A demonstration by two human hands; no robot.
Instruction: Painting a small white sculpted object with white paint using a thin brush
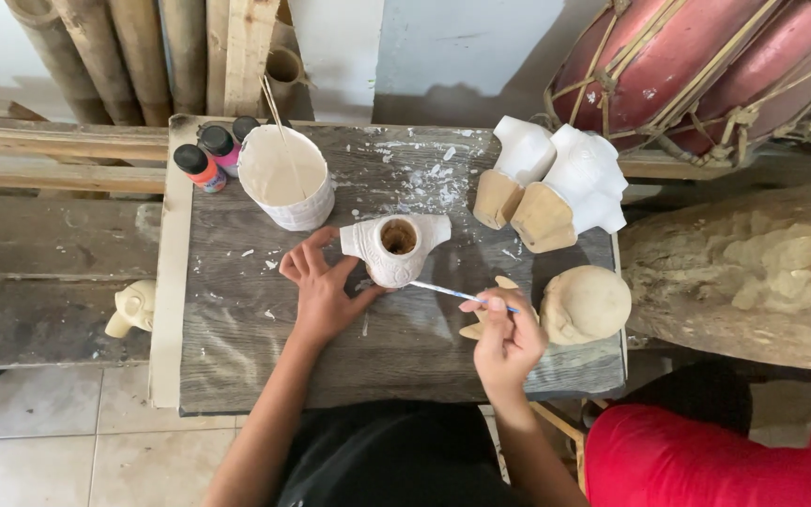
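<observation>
Black cloth point(396, 460) fills the near edge, with red fabric point(706, 460) at its right. Taking the white-coated carved figure point(394, 249) on the grey board point(265, 329) as landmark: well left of it a small unpainted carving point(133, 308) sits off the board; up-left stand paint bottles point(201, 167) and a white cup point(285, 178). Left hand point(323, 293) cups the figure's left side, fingers curled against it. Right hand point(507, 340), below-right, pinches a thin brush point(457, 295) whose tip touches the figure. Right of it lie a bare rounded carving point(586, 302) and, higher, two white-painted pieces point(556, 183).
</observation>
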